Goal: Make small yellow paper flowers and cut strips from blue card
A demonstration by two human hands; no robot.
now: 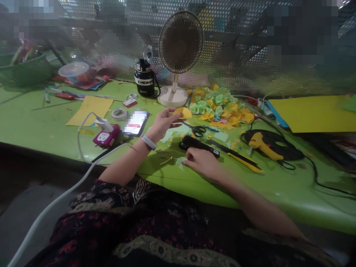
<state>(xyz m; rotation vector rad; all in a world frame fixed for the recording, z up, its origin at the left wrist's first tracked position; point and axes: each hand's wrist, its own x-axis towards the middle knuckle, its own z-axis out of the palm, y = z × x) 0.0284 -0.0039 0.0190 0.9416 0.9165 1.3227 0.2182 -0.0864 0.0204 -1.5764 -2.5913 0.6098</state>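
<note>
My left hand (166, 122) is closed in a pinch on a rounded piece of yellow paper (183, 113), held above the table. Nearer the front edge, my right hand (204, 163) is low over the table, its thumb and forefinger apart. Its fingers are beside a black stapler (198, 145), and the thumb tip is by a pale green paper scrap (181, 161). Whether the fingers touch either one I cannot tell. Black-handled scissors (198, 130) lie beyond the stapler, and a yellow-and-black cutter knife (244, 162) lies to its right.
Green and yellow paper flowers (217, 104) are heaped behind the scissors. A desk fan (180, 42) and a dark bottle (144, 79) stand at the back. A glue gun (264, 145) is on the right; a phone (136, 122) and purple socket block (106, 137) with cables are on the left.
</note>
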